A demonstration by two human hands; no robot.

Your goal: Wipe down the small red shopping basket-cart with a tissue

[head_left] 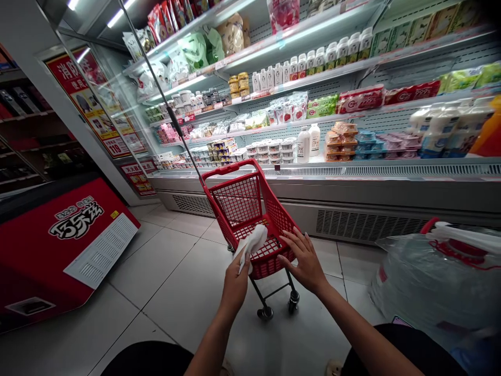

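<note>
A small red shopping cart [237,201] with a grid basket stands on the tiled floor in front of me. My left hand [237,277] is closed around a crumpled white cloth [254,240], held at the near rim of the basket. The cloth covers part of that rim. My right hand [303,261] has its fingers spread at the basket's near right corner, with nothing held in it; whether the fingertips touch the rim I cannot tell. A dark pole rises from the cart's left side.
A refrigerated shelf unit [376,180] with bottles, cups and packs runs behind the cart. At the left stands a red freezer [31,250]. Large clear plastic-wrapped containers [422,282] sit at the right. My knees show along the bottom edge.
</note>
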